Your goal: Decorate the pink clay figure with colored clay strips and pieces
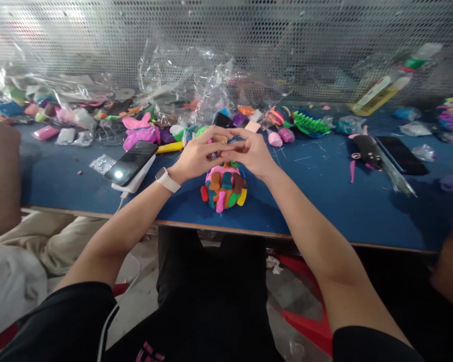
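Blue table [313, 201], running across the middle of the frame: we note its near edge lies close to the work, so a careless forearm might push something off.

Clear bags [189, 75], upper middle: loose and crumpled; we judge a snagged finger could drag small lumps along with them.

Bottle [381, 95], upper right, tilted, with yellow liquid inside: a knock could roll it, and a loose cap would mean a spill.

Left hand [199, 155] and right hand [252, 153], center: fingers spread and bent, meeting above the work. Whether they pinch anything between them we cannot tell; the overlap hides it.

Phone [136, 157], left of center, light on, lying over a white block [142, 176]. Its cable [123, 201] drops past the edge beside the left arm; an elbow catching it could pull both down.

Clay ball [222, 188], just below the hands, on the table near the edge: pressing hard from above may flatten it or roll it.

Yellow stub [242, 197] and red stub [204, 193], at its sides: brushed by a palm, either may come loose.
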`<action>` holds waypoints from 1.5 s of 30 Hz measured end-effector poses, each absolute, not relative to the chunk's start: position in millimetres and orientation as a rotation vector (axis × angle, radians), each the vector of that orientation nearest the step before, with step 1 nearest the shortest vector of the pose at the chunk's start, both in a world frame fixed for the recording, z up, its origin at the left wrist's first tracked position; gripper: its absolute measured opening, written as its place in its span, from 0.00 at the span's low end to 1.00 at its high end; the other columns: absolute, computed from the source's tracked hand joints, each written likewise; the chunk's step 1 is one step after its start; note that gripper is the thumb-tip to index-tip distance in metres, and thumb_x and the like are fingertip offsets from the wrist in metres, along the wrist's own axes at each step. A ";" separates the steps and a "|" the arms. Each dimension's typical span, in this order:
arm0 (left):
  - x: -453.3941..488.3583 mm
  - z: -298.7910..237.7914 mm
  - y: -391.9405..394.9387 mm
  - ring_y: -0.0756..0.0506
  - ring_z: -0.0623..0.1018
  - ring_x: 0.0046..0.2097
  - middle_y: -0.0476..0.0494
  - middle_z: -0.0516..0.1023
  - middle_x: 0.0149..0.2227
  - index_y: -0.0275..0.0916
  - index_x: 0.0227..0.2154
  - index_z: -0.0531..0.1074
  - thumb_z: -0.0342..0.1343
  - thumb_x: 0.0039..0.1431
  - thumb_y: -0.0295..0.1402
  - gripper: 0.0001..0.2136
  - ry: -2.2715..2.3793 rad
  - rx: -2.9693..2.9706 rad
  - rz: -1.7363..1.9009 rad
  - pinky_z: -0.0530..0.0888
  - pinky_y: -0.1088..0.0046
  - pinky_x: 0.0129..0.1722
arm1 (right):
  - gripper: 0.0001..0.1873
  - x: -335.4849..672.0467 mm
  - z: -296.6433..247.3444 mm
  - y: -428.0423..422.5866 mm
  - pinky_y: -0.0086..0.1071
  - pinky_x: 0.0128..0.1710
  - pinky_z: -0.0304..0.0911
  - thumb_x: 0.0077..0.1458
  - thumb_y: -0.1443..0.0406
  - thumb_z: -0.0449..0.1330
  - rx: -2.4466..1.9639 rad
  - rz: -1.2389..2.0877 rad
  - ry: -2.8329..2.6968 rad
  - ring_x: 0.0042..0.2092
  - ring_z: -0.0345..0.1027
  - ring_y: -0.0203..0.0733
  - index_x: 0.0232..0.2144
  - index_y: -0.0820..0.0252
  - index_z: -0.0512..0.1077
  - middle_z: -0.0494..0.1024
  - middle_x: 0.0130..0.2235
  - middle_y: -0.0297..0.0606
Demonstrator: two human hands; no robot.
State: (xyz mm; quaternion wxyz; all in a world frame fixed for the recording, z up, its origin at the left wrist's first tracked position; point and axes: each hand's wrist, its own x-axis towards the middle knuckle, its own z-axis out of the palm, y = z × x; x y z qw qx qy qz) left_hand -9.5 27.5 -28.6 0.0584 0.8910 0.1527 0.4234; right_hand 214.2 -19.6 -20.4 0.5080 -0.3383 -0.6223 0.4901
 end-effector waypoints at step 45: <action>-11.4 -26.7 28.0 0.42 0.84 0.56 0.39 0.82 0.60 0.46 0.49 0.88 0.60 0.80 0.53 0.18 0.452 2.711 1.300 0.87 0.57 0.54 | 0.43 212.5 -13.6 -24.9 0.53 0.53 0.87 0.45 0.46 0.87 -0.813 1.284 -1.523 0.45 0.89 0.56 0.58 0.52 0.79 0.90 0.40 0.36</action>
